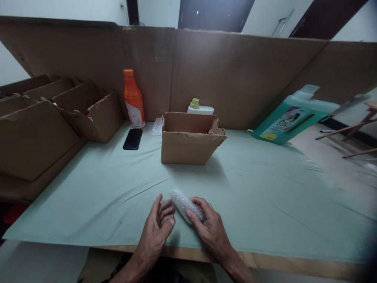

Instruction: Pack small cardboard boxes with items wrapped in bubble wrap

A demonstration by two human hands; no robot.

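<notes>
My right hand is closed around a roll-shaped bundle of bubble wrap, tilted with its far end to the left. Whatever lies inside the wrap is hidden, though a dark bit shows near my right fingers. Just left of the bundle is my left hand, its fingers curved and apart with nothing held in them. Beyond both hands an open cardboard box stands on the pale green cloth; its bottom cannot be seen.
Behind the box stands a white bottle with a green cap. An orange bottle, a black phone and a bubble wrap sheet are to the left. Cardboard bins line the left side. A teal jug stands right, before a cardboard wall.
</notes>
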